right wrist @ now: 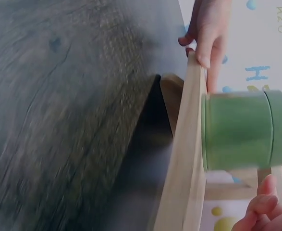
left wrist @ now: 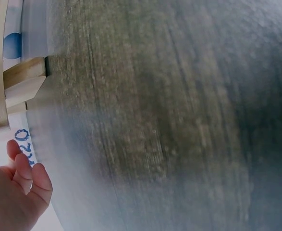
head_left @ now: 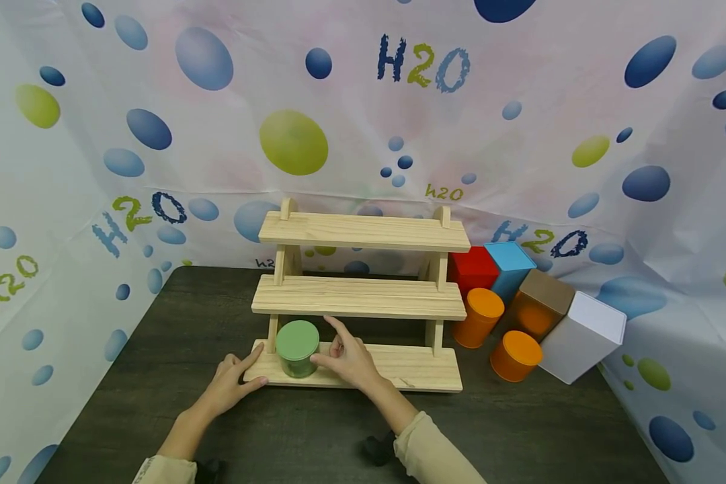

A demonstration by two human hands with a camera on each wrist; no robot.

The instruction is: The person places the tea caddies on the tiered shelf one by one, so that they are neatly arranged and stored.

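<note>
A green cylindrical jar with a flat lid stands upright near the left end of the bottom tier of a three-tier pale wooden shelf stand. My left hand holds the left end of that bottom board, index finger over its top and thumb at the front edge. In the left wrist view, the other fingers curl loosely below the board. My right hand is just right of the jar, thumb close to its side and index finger extended. Its fingers show apart from the jar in the right wrist view.
Right of the stand are a red box, a blue box, a brown box, a white box and two orange canisters. A patterned sheet hangs behind the dark wooden table.
</note>
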